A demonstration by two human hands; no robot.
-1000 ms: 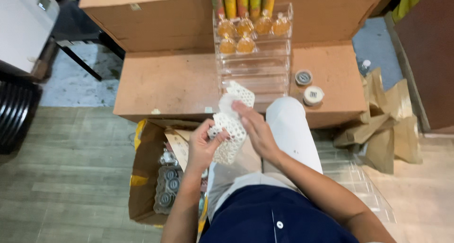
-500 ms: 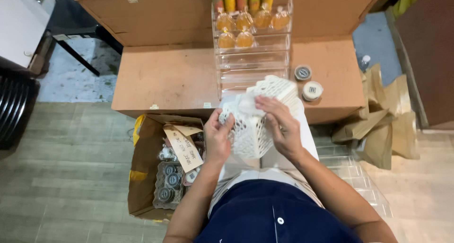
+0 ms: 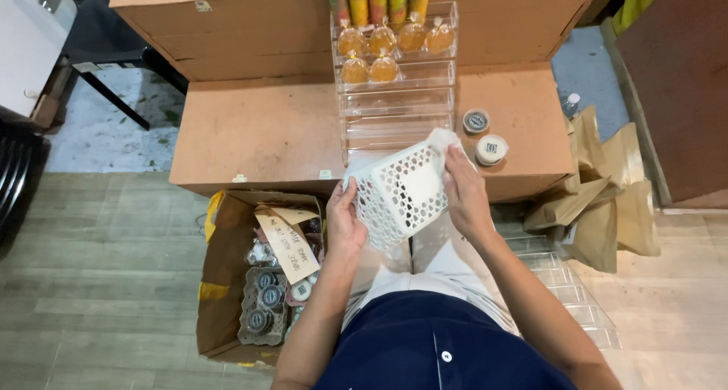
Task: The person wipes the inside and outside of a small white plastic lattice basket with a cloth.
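Above the lap, before the cardboard tabletop | left hand and right hand fingers grasping white lattice basket | open box of jars lower left.

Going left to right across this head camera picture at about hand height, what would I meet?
Open cardboard box of small jars → left hand → white perforated basket → right hand → brown paper bags.

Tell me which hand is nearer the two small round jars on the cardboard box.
Right. The right hand grips the white lattice basket just below the round jars; the left hand holds the basket's far side, farther away.
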